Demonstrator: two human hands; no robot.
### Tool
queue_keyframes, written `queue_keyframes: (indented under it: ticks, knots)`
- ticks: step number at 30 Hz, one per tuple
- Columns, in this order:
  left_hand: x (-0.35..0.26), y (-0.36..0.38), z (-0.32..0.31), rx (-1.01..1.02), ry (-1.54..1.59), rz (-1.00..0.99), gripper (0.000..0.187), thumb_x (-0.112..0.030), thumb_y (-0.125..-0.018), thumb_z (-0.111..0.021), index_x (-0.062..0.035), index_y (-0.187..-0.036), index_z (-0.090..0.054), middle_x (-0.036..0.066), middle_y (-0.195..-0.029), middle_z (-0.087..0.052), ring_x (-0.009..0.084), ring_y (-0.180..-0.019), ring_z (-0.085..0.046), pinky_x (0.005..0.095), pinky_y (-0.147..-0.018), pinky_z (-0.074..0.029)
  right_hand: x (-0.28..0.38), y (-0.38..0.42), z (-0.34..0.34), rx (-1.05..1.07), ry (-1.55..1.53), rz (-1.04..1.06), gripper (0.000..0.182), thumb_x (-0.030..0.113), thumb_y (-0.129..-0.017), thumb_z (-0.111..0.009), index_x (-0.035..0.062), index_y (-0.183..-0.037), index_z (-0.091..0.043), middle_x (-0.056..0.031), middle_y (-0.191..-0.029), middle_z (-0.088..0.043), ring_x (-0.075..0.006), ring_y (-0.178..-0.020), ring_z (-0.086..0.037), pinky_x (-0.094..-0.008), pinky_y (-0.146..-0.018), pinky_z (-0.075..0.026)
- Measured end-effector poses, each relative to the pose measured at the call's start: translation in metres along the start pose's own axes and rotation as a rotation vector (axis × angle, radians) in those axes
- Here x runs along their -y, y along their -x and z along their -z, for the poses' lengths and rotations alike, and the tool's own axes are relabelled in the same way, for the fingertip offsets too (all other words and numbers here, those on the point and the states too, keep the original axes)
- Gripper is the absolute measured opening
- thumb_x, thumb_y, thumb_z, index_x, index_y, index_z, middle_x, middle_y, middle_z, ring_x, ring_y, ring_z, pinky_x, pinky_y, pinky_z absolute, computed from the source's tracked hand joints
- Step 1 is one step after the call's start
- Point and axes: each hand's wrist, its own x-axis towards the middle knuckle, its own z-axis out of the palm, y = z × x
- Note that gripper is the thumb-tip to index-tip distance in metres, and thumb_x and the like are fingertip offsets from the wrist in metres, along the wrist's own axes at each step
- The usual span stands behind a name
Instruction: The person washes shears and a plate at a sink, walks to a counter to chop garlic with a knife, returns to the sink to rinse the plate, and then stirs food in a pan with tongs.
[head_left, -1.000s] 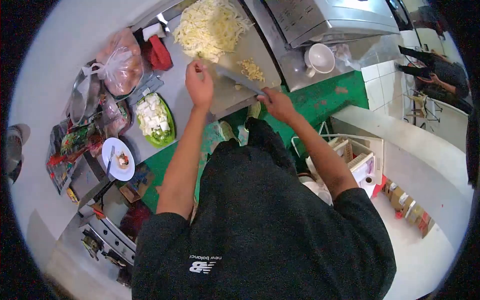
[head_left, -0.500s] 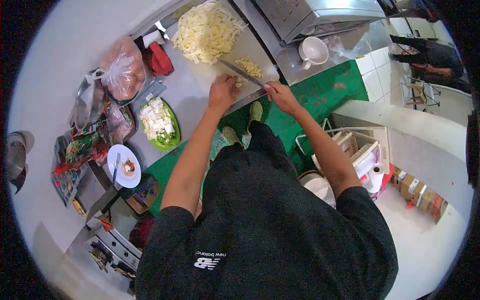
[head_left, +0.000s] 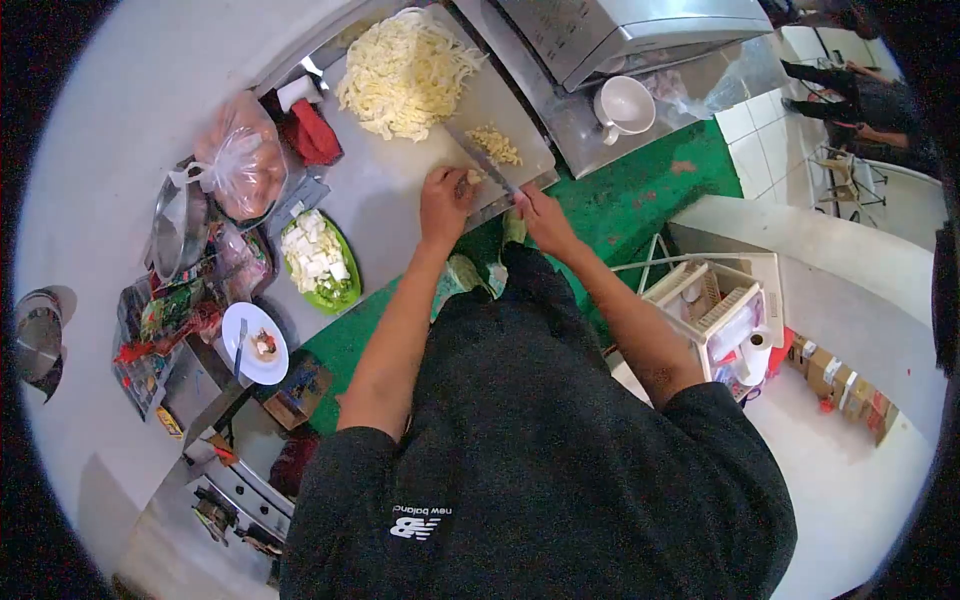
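My right hand [head_left: 543, 218] is closed around the handle of a kitchen knife [head_left: 492, 168], its blurred blade reaching across the near part of a white cutting board [head_left: 400, 152]. At the board's near edge, my left hand [head_left: 447, 205] has its fingers bent around a small pale piece [head_left: 474, 177] that looks like a garlic clove. Just beyond the blade lies a little heap of chopped pale-yellow bits [head_left: 495, 145], probably garlic. A large mound of shredded cabbage [head_left: 408, 75] covers the far end of the board.
Left of the board are a red cloth [head_left: 313, 132], a bag of eggs [head_left: 240, 155] and a green dish [head_left: 335, 285] of white cubes. A white plate [head_left: 240, 318] with a fork sits nearer. To the right stand a white cup [head_left: 626, 106] and a metal appliance [head_left: 640, 30]. Another person [head_left: 860, 105] is far right.
Both hands and the knife have shifted slightly nearer to my body. The right hand has drawn left, closer to my left hand. The camera view has tilted a little.
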Motion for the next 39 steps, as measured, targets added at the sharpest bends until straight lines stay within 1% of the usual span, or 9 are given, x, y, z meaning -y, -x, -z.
queue_keyframes:
  ticks: [3,6,15,18,25,30,33,37,39]
  knots:
    - [0.005,0.001,-0.003,0.021,0.003,0.029,0.027,-0.014,-0.075,-0.073,-0.0036,-0.100,-0.071,0.014,-0.094,-0.064,0.0332,-0.090,-0.060,0.0425,-0.081,-0.049,0.005,0.000,-0.004,-0.047,0.053,0.068,0.035,0.033,-0.100,-0.045,-0.0003,-0.101,-0.055,-0.0281,-0.085,-0.064,-0.0478,-0.082,-0.061,-0.0567,-0.072,-0.047]
    - [0.001,0.001,-0.004,-0.017,-0.034,0.011,0.026,-0.016,-0.075,-0.073,-0.0040,-0.098,-0.072,0.013,-0.091,-0.063,0.0331,-0.088,-0.060,0.0428,-0.079,-0.049,0.017,-0.001,0.003,0.022,0.214,0.009,0.033,0.032,-0.100,-0.046,0.0000,-0.103,-0.053,-0.0301,-0.087,-0.064,-0.0487,-0.083,-0.061,-0.0583,-0.074,-0.047]
    - [-0.002,-0.001,-0.003,-0.019,-0.082,0.006,0.025,-0.019,-0.076,-0.073,-0.0050,-0.096,-0.072,0.012,-0.094,-0.061,0.0332,-0.093,-0.058,0.0455,-0.082,-0.047,0.031,-0.012,0.011,0.084,0.384,0.030,0.035,0.034,-0.099,-0.047,-0.0003,-0.103,-0.053,-0.0272,-0.080,-0.065,-0.0478,-0.076,-0.063,-0.0564,-0.069,-0.050]
    - [0.003,0.000,-0.006,-0.023,-0.087,0.027,0.022,-0.018,-0.079,-0.071,-0.0053,-0.097,-0.072,0.013,-0.094,-0.062,0.0339,-0.093,-0.059,0.0451,-0.081,-0.047,0.027,-0.011,0.008,0.041,0.309,0.064,0.032,0.034,-0.101,-0.047,0.0020,-0.103,-0.051,-0.0274,-0.075,-0.062,-0.0484,-0.074,-0.061,-0.0582,-0.064,-0.045]
    - [0.007,0.000,-0.006,-0.078,-0.055,0.022,0.018,-0.016,-0.084,-0.067,-0.0045,-0.096,-0.072,0.016,-0.092,-0.064,0.0355,-0.089,-0.060,0.0443,-0.079,-0.048,0.022,-0.004,0.004,0.028,0.284,0.035,0.032,0.033,-0.100,-0.049,0.0011,-0.102,-0.051,-0.0273,-0.077,-0.063,-0.0487,-0.076,-0.061,-0.0584,-0.065,-0.044]
    - [-0.001,-0.005,-0.004,-0.116,-0.015,0.217,0.019,-0.018,-0.082,-0.068,-0.0027,-0.094,-0.072,0.017,-0.085,-0.065,0.0364,-0.080,-0.061,0.0449,-0.078,-0.048,0.021,-0.002,0.003,0.014,0.251,0.040,0.032,0.031,-0.100,-0.049,-0.0013,-0.099,-0.051,-0.0290,-0.079,-0.062,-0.0498,-0.078,-0.060,-0.0592,-0.066,-0.043]
    - [-0.001,-0.009,-0.004,-0.145,0.032,0.276,0.018,-0.018,-0.079,-0.070,-0.0048,-0.091,-0.072,0.014,-0.089,-0.065,0.0347,-0.087,-0.061,0.0444,-0.078,-0.047,0.021,-0.004,-0.001,0.028,0.256,0.017,0.031,0.029,-0.099,-0.050,-0.0018,-0.097,-0.052,-0.0295,-0.079,-0.062,-0.0501,-0.078,-0.060,-0.0594,-0.067,-0.044]
    - [-0.009,-0.012,0.007,-0.281,-0.230,0.032,0.016,-0.018,-0.076,-0.072,-0.0077,-0.088,-0.073,0.008,-0.092,-0.064,0.0317,-0.094,-0.059,0.0427,-0.079,-0.046,0.024,-0.005,-0.006,0.002,0.296,0.015,0.032,0.029,-0.097,-0.052,-0.0029,-0.095,-0.054,-0.0279,-0.077,-0.064,-0.0480,-0.074,-0.062,-0.0574,-0.067,-0.049]
    - [-0.003,-0.010,0.010,-0.036,-0.228,-0.047,0.013,-0.018,-0.075,-0.072,-0.0112,-0.086,-0.073,0.005,-0.095,-0.062,0.0289,-0.097,-0.057,0.0422,-0.079,-0.043,0.029,-0.003,-0.007,-0.045,0.307,0.050,0.033,0.030,-0.096,-0.053,-0.0034,-0.095,-0.054,-0.0278,-0.076,-0.063,-0.0478,-0.072,-0.062,-0.0571,-0.067,-0.050]
